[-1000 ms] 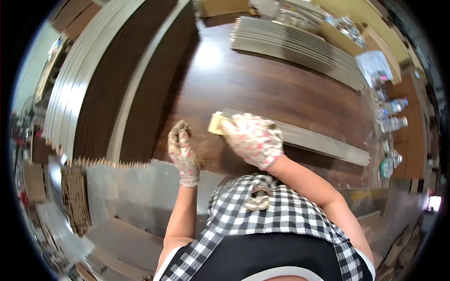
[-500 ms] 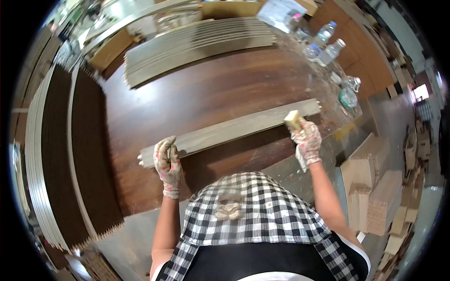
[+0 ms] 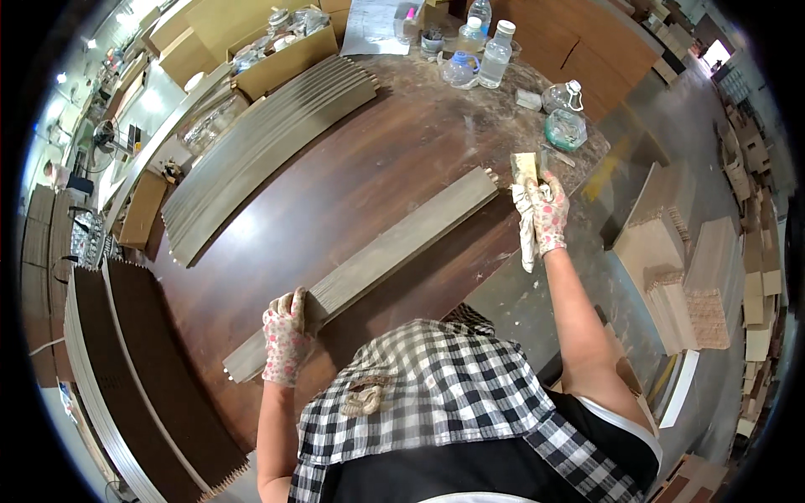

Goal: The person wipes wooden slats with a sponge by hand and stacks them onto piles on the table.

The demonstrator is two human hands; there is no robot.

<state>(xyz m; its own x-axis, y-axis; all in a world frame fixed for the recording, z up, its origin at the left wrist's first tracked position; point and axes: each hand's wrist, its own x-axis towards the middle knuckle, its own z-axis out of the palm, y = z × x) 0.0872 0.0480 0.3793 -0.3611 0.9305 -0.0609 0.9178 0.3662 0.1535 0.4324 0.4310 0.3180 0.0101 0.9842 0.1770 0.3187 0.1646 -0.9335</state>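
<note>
A long grey-brown wooden plank (image 3: 402, 239) with small knobs at its ends lies slantwise across the brown tabletop. My left hand (image 3: 286, 339), in a floral glove, grips the plank near its left end, fingers bent over it. Just past the plank's far right end, my gloved right hand (image 3: 549, 214) holds a pale yellow sponge-like block (image 3: 526, 169). A crumpled white cloth (image 3: 526, 222) hangs from the same hand. Both the block and the cloth are apart from the plank.
Stacked grey planks (image 3: 268, 159) lie at the back left, and dark planks (image 3: 151, 335) stand along the left. Clear bottles (image 3: 496, 59) and a green-tinted plastic container (image 3: 565, 130) sit at the back right. Cardboard-coloured panels (image 3: 662, 260) stand right of the table.
The view has turned, so the plank looks steeper. My right hand has moved from over the plank to beyond its right end. My left hand has come onto the plank.
</note>
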